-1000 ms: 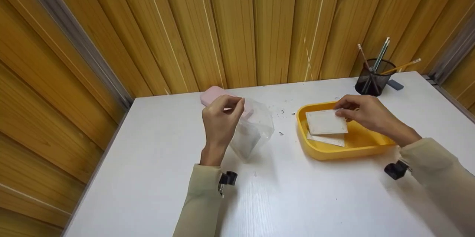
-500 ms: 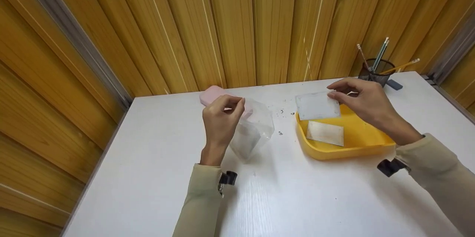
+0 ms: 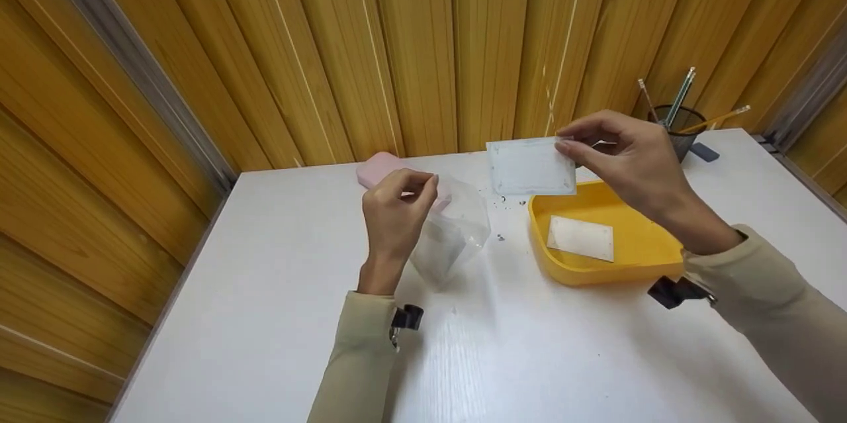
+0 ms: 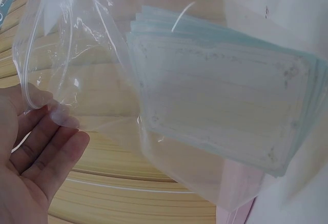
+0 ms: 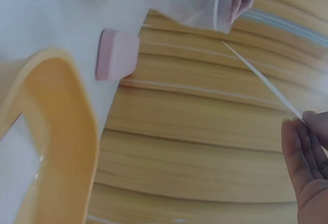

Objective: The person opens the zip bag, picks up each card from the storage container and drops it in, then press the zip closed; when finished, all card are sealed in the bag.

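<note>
My left hand (image 3: 397, 211) pinches the top edge of a clear plastic zip bag (image 4: 102, 80), which hangs above the table. Inside the bag a stack of pale cards (image 4: 220, 101) with ornate printed borders lies at a slant. My right hand (image 3: 632, 168) pinches one white card (image 3: 531, 167) by its right corner, between thumb and fingers, raised over the back left of the yellow tray (image 3: 619, 272). In the right wrist view that card shows edge-on, its far end pointing toward the bag. A second card (image 3: 581, 238) lies in the tray.
A pink box-like block (image 3: 378, 168) stands at the back edge, partly behind the bag. At the back right, a black mesh cup (image 3: 681, 145) holds several pencils, beside a dark eraser-like block (image 3: 704, 152). Small dark bits (image 3: 501, 237) lie between bag and tray. A wood-panelled wall rises behind.
My right hand has lifted one card off the other in the tray and carried it up and left, toward the bag. The left hand and bag have stayed in place.
</note>
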`<state>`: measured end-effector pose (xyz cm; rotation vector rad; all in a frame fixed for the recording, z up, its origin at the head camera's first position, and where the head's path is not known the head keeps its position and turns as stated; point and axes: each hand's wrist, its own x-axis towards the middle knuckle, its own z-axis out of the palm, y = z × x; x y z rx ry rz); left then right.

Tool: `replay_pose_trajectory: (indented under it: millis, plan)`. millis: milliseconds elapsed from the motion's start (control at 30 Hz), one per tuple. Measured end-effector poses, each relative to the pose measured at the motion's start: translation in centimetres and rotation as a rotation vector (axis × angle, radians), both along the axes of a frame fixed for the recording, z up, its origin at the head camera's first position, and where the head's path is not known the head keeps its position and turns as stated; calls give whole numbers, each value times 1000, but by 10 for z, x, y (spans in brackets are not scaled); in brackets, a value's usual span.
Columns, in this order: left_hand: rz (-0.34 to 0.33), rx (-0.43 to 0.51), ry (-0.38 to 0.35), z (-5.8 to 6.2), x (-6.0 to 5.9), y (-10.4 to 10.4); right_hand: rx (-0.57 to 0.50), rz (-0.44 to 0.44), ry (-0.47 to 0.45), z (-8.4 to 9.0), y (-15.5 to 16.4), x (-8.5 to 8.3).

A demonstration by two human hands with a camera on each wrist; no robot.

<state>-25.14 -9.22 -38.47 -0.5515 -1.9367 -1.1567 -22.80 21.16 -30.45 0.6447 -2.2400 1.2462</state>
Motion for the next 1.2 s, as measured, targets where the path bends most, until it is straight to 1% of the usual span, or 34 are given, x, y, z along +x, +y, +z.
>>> replay_pose_trajectory:
  millis: [100, 200, 500, 667, 900, 1200]
  plan:
    - [0, 0, -3, 0, 0, 0, -11, 35, 7, 6, -11, 3]
    - [-1, 3, -6, 0, 0, 1, 4, 70, 22, 9, -19, 4]
    - [6, -14, -9, 1, 2, 3, 101, 141, 61, 12, -37, -1]
    - [15, -23, -2, 0, 2, 2, 184, 136, 87, 13, -48, -4]
    - [1, -16, -4, 0, 2, 0, 263, 130, 27, 13, -64, -2]
    - [3, -12, -36, 1, 3, -1, 291, 169, 2, 8, -81, -5]
